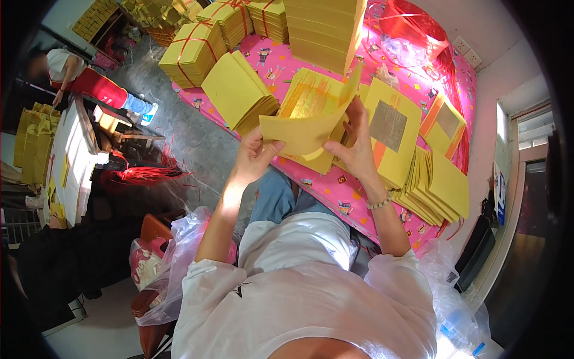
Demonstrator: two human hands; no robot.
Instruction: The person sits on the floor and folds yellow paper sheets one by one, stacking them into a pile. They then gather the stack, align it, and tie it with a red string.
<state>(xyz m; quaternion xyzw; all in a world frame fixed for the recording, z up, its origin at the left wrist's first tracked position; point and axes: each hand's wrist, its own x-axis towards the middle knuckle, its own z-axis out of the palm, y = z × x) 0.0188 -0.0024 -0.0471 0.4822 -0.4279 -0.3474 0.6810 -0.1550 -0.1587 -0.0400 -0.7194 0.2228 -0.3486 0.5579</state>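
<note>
Between my two hands a sheet of yellow paper (302, 133) is bent into a curve, its near edge lifted towards me. My left hand (254, 158) pinches its left corner, thumb in front and fingers behind. My right hand (354, 146), with a beaded bracelet at the wrist, grips the right side, thumb low and fingers up along the raised edge. Beneath it lies a stack of yellow paper with an orange and gold foil patch (308, 99). Right of that stands a yellow pile with a grey square (388, 124) on top. A fanned yellow stack (239, 87) sits left.
Tied yellow bundles (192, 52) and a tall yellow stack (323, 30) line the far side of the pink patterned tablecloth (278, 75). More fanned paper (439, 185) lies at right. Red strands (457, 78) hang along the wall. Another person (89, 81) stands far left.
</note>
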